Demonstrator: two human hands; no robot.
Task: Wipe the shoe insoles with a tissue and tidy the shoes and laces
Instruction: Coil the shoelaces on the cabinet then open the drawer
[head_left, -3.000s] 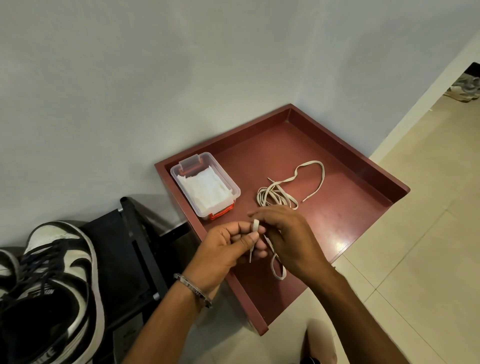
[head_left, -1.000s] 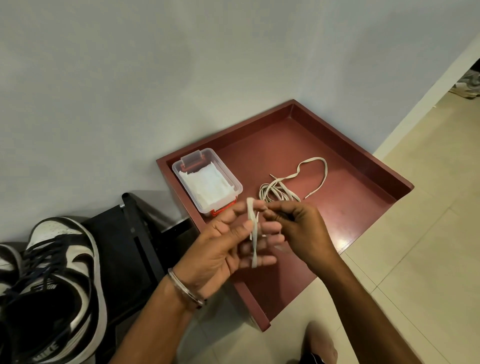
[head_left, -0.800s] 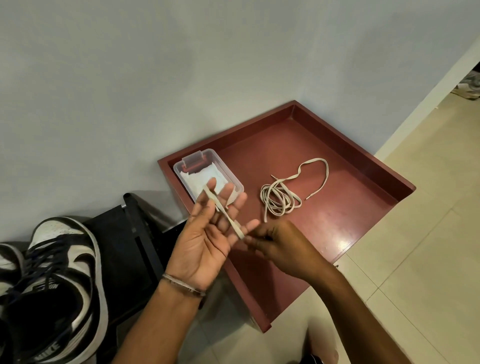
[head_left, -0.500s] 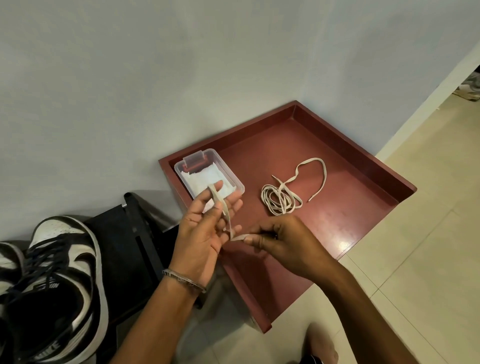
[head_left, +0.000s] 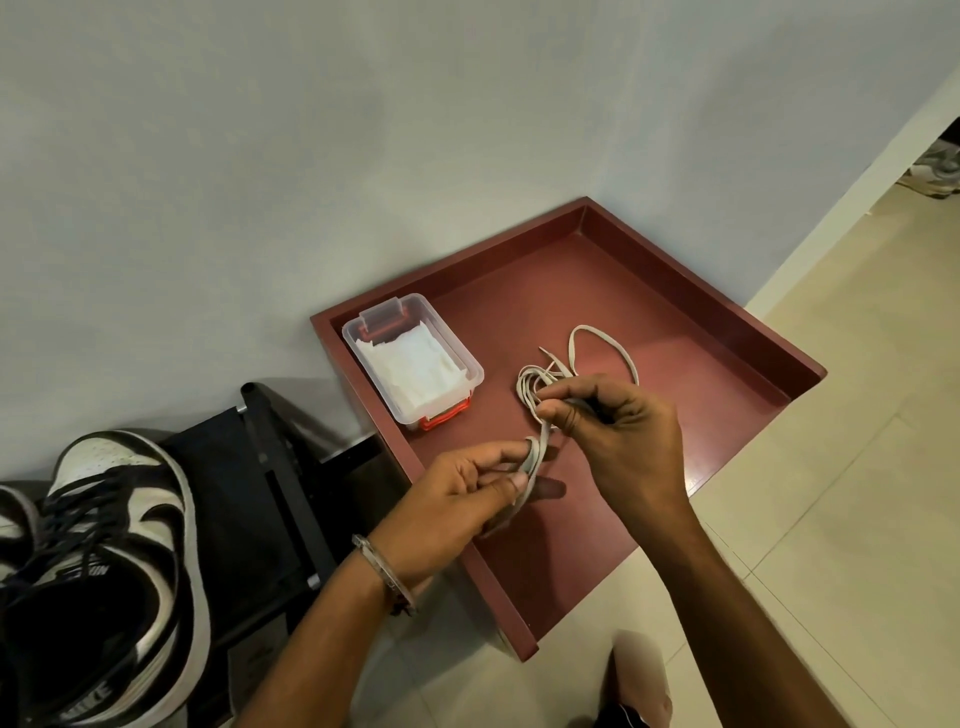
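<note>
Step in hand, judged: coiling a loose lace. Black-and-white sneaker (head_left: 119, 561) sits far left. Left hand (head_left: 457, 499) pinches the flat cream lace (head_left: 535, 457) wound over its fingers; right hand (head_left: 618, 431) pinches the running end above the red tray (head_left: 701, 291). Next: another wrap, tension even. Second lace (head_left: 582, 364) lies bundled in the tray.

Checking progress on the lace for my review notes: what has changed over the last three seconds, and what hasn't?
The left hand, spread flat half a second ago with the lace across its fingers, has curled and now pinches it. The right hand has lifted its end of the lace up toward the coiled lace in the tray. That coil, the tissue box and the sneaker have stayed put.
</note>
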